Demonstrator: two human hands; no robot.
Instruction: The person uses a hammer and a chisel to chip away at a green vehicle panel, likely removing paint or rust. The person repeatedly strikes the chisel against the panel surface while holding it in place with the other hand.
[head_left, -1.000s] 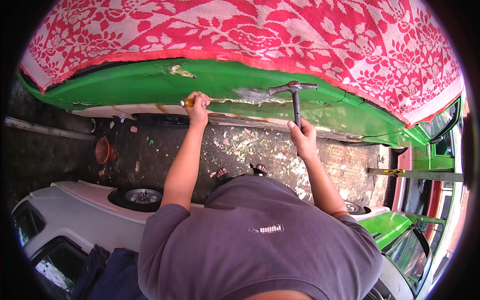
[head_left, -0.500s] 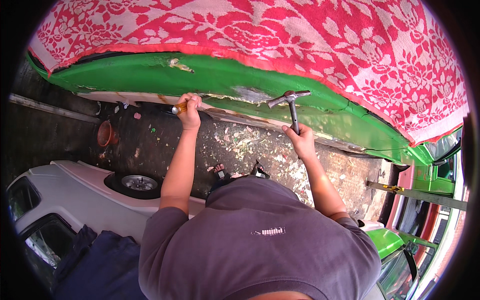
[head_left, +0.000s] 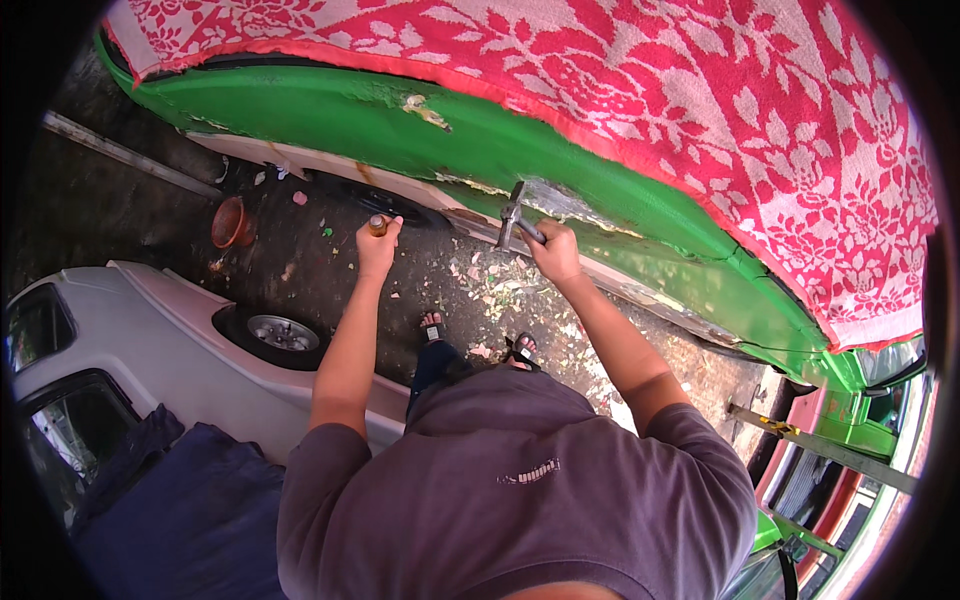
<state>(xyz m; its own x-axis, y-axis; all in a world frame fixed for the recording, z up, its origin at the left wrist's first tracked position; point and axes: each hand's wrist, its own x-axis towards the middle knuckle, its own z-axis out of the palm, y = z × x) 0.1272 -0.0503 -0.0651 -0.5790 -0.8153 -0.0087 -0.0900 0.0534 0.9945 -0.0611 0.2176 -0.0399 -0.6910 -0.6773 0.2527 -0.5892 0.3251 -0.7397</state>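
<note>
My left hand (head_left: 376, 252) is closed around the amber handle of a tool (head_left: 377, 224); its working end is hidden, so its kind is unclear. My right hand (head_left: 555, 252) grips a hammer (head_left: 511, 215) by its dark handle. The hammer's metal head points left, in front of the lower side of a green car body (head_left: 300, 112). On that panel, near the hammer, is a grey patch (head_left: 575, 206) with peeling paint. Further left on it lies a pale, chipped spot (head_left: 427, 112). Both hands are apart from the panel in this view.
A red and pink floral cloth (head_left: 640, 90) covers the top of the green car. Paint flakes (head_left: 505, 285) litter the floor by my feet. A brown pot (head_left: 230, 222) stands to the left. Behind me on the left is a silver car (head_left: 190, 345) with dark cloth (head_left: 190, 500).
The hammer has swung left and down with my right hand, its head turning toward the tool. My left hand has dropped away from the panel edge. The whole view has tilted.
</note>
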